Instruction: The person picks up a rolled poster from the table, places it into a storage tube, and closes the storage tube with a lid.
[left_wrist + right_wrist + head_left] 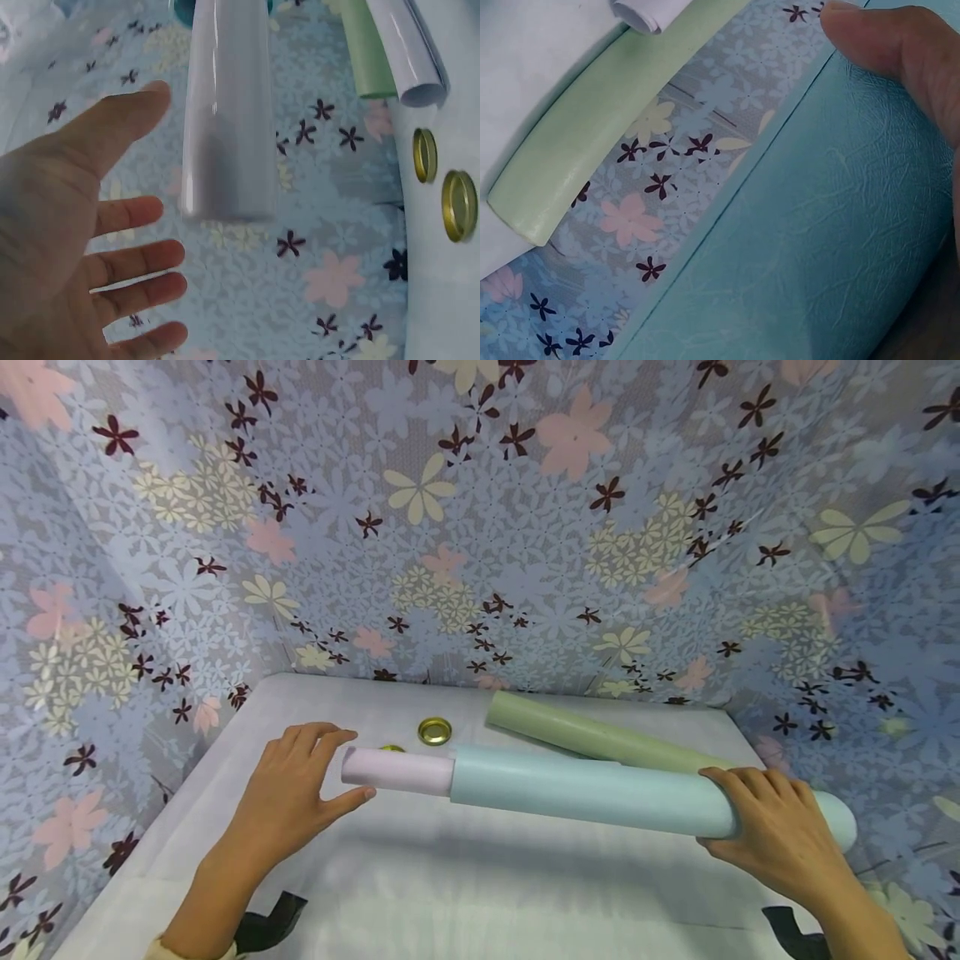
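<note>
The right hand (780, 835) is curled over the far right end of a light blue roll (592, 789), thumb and fingers wrapped round it and holding it clear of the white table (420, 877), with its length running leftward across the middle of the view. A narrower pale lilac roll (397, 771) pokes out of the blue roll's left end like an inner tube. The left hand (288, 793) is beside that lilac end with fingers spread and relaxed, gripping nothing; the wrist view shows a gap between palm and tube. Behind the blue roll a green roll (600, 739) lies on the table near the flowered cloth (480, 527) that forms the backdrop, and a white roll (409, 52) rests beside it. Two gold lids (457, 204) sit on the table close to the lilac end. The blue roll looks like light sheet material with a faintly leathery grain, springy rather than rigid, so it would likely sag or dent if squeezed hard at one end; a loose wrap round the body seems safest. The lilac tube looks glossy and could slip out, so it probably wants a hand under its free end
</note>
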### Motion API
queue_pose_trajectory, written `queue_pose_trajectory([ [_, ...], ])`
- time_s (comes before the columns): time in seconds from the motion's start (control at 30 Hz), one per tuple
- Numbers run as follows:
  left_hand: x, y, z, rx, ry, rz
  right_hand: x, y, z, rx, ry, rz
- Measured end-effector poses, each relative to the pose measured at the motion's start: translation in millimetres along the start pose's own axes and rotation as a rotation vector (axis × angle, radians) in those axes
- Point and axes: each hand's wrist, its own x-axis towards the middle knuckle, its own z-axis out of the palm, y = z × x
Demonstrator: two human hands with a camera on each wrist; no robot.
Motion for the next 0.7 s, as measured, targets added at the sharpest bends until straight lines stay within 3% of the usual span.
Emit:
queue_pose_trajectory([
  [0.13,-7.1,-11.1,-1.1,-0.125,-0.011,-0.022,-2.4,2.3,-1.3,-0.001,-0.003,0.000],
  [0.33,-15.3,-24.0,3.0,-0.341,-0.114,-0.088,-7.6,5.6,-2.9,-0.002,-0.003,0.000],
  [0.53,-20.5,-35.5,8.6,-0.548,-0.148,-0.087,-11.5,8.0,-3.0,0.013,-0.001,-0.014],
  [0.7,-23.4,-41.2,13.8,-0.661,-0.158,-0.052,-12.7,8.8,-4.1,0.019,-0.002,-0.026],
])
